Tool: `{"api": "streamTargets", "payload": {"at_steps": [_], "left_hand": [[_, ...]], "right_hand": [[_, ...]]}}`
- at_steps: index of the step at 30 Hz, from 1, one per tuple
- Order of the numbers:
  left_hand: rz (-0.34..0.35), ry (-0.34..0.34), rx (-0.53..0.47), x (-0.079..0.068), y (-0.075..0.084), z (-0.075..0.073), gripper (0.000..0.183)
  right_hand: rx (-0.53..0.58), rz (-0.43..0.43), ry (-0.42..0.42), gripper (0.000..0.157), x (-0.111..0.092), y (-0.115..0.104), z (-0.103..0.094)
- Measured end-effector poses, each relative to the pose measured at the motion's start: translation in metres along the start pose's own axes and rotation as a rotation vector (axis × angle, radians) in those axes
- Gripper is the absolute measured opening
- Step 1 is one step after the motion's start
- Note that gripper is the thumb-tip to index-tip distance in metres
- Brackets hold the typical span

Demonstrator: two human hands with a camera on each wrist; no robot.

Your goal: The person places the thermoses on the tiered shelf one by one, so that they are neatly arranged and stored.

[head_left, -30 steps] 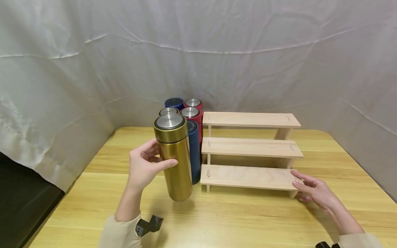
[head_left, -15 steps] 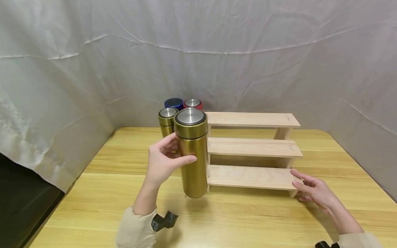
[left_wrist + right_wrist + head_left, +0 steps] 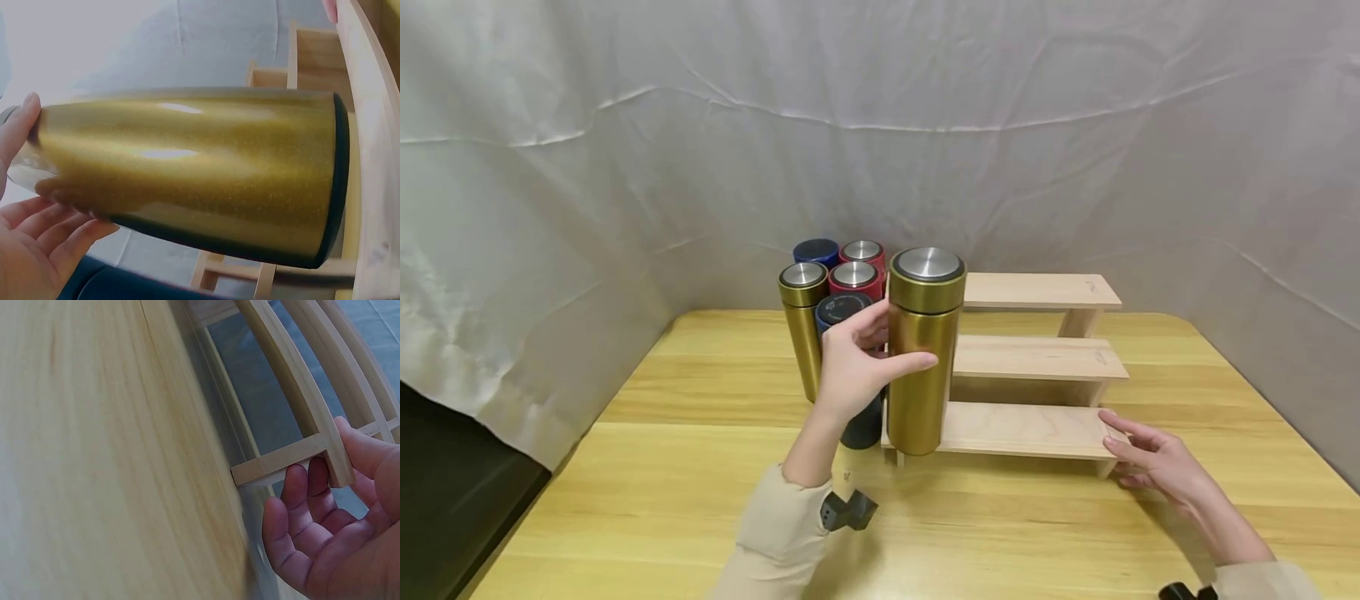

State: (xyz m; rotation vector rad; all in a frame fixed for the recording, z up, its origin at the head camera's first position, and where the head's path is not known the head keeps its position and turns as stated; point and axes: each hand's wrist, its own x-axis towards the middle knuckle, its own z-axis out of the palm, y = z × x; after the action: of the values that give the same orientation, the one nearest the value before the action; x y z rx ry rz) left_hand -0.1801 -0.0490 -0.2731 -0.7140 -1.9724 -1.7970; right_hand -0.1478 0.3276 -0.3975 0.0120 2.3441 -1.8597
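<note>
From my end I've got the left hand [image 3: 857, 371] wrapped round a gold flask [image 3: 925, 367], thumb across the near side and the fingers round its 9 o'clock side, so that's a proper grasp. The flask is pretty much upright with its silver top up, held in front of the left end of the rack [image 3: 1037, 354], which stretches off toward 3 o'clock. My left wrist cam shows a thin strip between the flask's base and the lowest shelf [image 3: 1030, 427], so they look apart to me. Out at the rack's 4 o'clock corner, the right hand [image 3: 1157, 462] is pinching the end of that same shelf, some fingers tucked underneath it on the right wrist cam. The other flasks are bunched up just left of the rack: a blue flask [image 3: 844, 307] at about 9 o'clock from the held one, partly hidden by the left hand, a second gold one [image 3: 802, 333] at 10, and two red flasks [image 3: 855, 279] plus another blue one [image 3: 817, 252] round 11. Everything's on a yellow wood table [image 3: 647, 492], with a pale curtain [image 3: 880, 150] hanging across 12 o'clock.
</note>
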Motion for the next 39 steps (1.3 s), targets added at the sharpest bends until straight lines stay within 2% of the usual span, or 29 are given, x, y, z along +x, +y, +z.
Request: {"api": "streamTargets", "payload": {"at_steps": [5, 15, 23, 31, 39], "left_hand": [[0.020, -0.022, -0.036, 0.011, -0.004, 0.018, 0.051], [-0.035, -0.034, -0.041, 0.035, 0.000, 0.050, 0.058], [-0.033, 0.039, -0.067, 0.059, 0.007, 0.074, 0.057], [-0.041, 0.047, -0.068, 0.075, 0.016, 0.086, 0.062], [-0.020, 0.119, -0.077, 0.088, 0.020, 0.091, 0.062]], "right_hand": [[0.003, -0.001, 0.006, 0.038, 0.000, -0.001, 0.000], [0.017, -0.010, -0.001, 0.038, -0.002, 0.002, -0.001], [0.008, -0.016, 0.001, 0.038, -0.001, 0.001, -0.002], [0.006, -0.019, -0.004, 0.038, -0.001, 0.003, -0.001], [0.005, -0.013, 0.002, 0.039, -0.001, 0.003, -0.001]]}}
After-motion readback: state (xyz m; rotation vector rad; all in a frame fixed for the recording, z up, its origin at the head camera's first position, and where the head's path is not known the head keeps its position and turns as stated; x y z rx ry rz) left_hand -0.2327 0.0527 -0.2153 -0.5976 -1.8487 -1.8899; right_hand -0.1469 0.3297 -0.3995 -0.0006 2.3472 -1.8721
